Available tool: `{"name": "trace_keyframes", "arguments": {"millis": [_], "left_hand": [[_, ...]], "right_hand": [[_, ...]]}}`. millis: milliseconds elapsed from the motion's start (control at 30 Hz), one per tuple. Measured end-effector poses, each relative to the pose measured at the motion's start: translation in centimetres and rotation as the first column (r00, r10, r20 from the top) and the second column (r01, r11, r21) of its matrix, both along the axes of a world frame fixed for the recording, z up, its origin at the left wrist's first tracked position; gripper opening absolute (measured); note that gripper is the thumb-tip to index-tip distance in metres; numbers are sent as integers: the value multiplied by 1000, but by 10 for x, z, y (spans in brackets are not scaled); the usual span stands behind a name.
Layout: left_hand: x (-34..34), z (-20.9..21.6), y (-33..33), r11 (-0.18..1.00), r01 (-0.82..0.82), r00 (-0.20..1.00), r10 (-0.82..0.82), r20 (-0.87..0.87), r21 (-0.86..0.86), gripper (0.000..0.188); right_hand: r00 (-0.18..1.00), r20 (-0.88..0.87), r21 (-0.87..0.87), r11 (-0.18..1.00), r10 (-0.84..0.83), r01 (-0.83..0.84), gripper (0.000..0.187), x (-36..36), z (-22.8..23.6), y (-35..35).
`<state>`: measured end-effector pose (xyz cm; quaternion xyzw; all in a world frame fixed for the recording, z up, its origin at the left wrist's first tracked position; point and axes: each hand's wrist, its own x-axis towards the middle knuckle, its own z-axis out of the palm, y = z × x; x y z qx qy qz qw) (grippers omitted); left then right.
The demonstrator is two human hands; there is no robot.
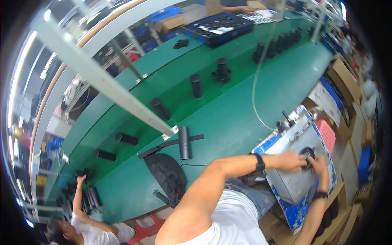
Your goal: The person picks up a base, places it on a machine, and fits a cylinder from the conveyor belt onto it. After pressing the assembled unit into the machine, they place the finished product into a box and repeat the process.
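At eight o'clock a co-worker's hand is at a dark part on the green bench, and black cylinders are spaced out from there up toward one o'clock; those tipped over might roll if the surface were jolted. At seven o'clock a black bag lies at the bench edge, and a loose cylinder lies across its strap, so a tug there could shift both. A thin cable runs from the bag toward the person's arm and could snag if the arm reached further. At two o'clock a pale hose drops to the fittings on a metal box; a knock could strain it. Toward four o'clock, the dark round piece is at the box's top, between both hands. The left hand is blurred, its fingers at the piece's near left side; the right hand curls in from the right. How far either is open, or how firmly it holds, I cannot tell. Uneven pressure could tilt the piece, or fingers could get pinched against the metal. At three o'clock a pink basket stands close enough for an elbow to bump.
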<state>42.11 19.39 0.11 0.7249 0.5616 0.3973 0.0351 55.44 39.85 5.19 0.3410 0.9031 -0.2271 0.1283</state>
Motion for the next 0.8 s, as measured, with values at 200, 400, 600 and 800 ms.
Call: {"name": "trace_keyframes", "arguments": {"millis": [200,400,600,800], "left_hand": [[-167,67,-93,755,-572,811,580,82,320,15],[-348,43,-221,-119,-977,-18,871,-491,-177,41],[-335,0,-250,73,-974,154,907,-392,-214,18],[-240,131,-220,901,-139,922,269,278,-410,11]], "right_hand": [[739,-622,-326,944,-259,56,17,85,-18,-50],[669,-692,-365,931,-271,0,9,73,-30,-50],[629,-715,-348,936,-306,61,9,82,-38,-54],[319,-882,-353,935,-347,41,20,35,15,-134]]}}
